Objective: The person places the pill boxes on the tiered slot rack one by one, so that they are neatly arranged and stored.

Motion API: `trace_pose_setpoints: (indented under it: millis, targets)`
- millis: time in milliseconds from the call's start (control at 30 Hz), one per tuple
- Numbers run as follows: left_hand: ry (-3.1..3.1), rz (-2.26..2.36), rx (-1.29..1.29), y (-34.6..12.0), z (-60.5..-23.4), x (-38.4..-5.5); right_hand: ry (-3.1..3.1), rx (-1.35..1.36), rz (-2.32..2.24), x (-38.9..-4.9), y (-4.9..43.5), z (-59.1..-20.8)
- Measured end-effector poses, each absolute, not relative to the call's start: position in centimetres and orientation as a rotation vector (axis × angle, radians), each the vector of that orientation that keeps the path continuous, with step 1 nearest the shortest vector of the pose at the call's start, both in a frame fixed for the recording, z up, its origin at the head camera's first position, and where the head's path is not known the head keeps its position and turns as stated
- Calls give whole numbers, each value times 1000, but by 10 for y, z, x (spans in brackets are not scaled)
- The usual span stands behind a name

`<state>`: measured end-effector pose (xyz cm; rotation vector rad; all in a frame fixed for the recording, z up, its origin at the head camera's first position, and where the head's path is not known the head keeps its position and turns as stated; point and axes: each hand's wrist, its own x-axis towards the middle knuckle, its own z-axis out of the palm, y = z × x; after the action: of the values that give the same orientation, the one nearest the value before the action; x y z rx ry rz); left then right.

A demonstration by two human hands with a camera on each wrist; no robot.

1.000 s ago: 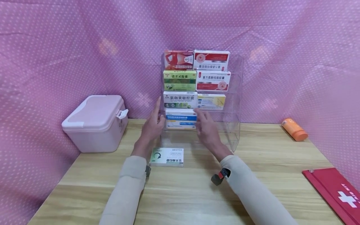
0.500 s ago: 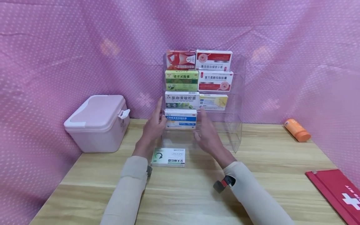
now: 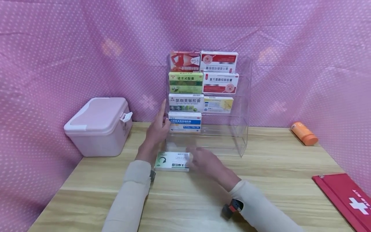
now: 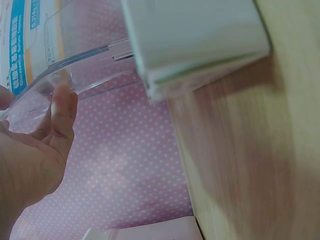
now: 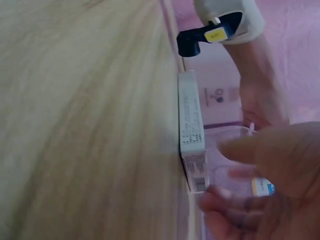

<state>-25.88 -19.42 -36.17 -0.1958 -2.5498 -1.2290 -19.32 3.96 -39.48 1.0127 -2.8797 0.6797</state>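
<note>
A clear acrylic display rack (image 3: pixel 217 141) stands at the back of the table, holding several medicine boxes. My left hand (image 3: pixel 157 129) holds the rack's left side panel, its thumb near the front edge beside a blue-and-white medicine box (image 3: pixel 185 122). In the left wrist view, those fingers (image 4: pixel 62 107) meet the clear panel. A green-and-white medicine box (image 3: pixel 171 161) lies flat on the table before the rack. My right hand (image 3: pixel 207 161), blurred, is at that box's right end. In the right wrist view, its thumb and fingers are apart, close to the box's end (image 5: pixel 196 172).
A pink lidded storage box (image 3: pixel 98 129) stands at the left. On the right lie an orange bottle (image 3: pixel 303 133) and a red first aid pouch (image 3: pixel 345 196). A pink dotted cloth (image 3: pixel 185 25) hangs behind the table (image 3: pixel 179 206).
My right hand has moved down from beside the blue-and-white box to the green-and-white box on the table. The blue-and-white box sits slightly further left in its tier. My left hand stays at the rack.
</note>
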Motion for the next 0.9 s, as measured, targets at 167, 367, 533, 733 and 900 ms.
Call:
trace_pose_setpoints:
  millis: [167, 367, 533, 733, 900]
  targets:
    - [-2551, -1221, -197, -195, -363, -258, -2900, 1172, 581, -187, 38, -402]
    - [-2540, -1199, -215, -196, -363, -260, -2935, 994, 629, -185, 40, -398]
    - [-2539, -1207, -218, -197, -364, -260, -3009, 895, 689, -187, 41, -396]
    - [-2529, -1222, -225, -197, -364, -260, -3179, 753, 810, -194, 44, -391]
    - [-2527, -1226, -235, -197, -364, -261, -3271, 742, 777, -197, 46, -388]
